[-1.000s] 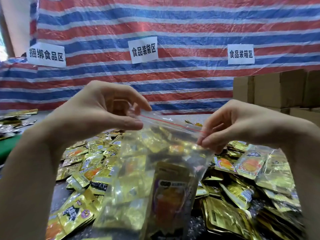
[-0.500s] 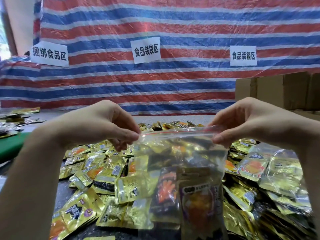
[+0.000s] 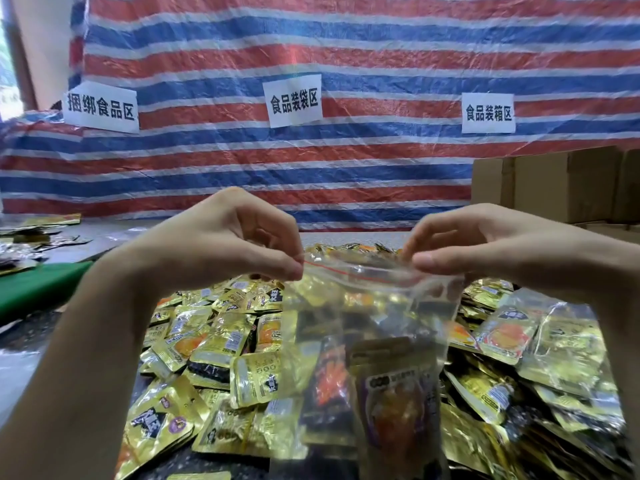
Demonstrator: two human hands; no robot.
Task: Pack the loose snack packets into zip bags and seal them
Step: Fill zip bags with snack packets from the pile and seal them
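Head view, left hand [image 3: 221, 251], right hand [image 3: 485, 247] pinching zip bag [image 3: 367, 306]

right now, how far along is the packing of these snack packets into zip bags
Done: the clear plastic zip bag already holds several snack packets. In hand: the left hand and right hand pinch its red-lined zip strip at either end; whether it is pressed shut is unclear. Left: a large heap of loose gold foil packets lies on the table, unbagged.
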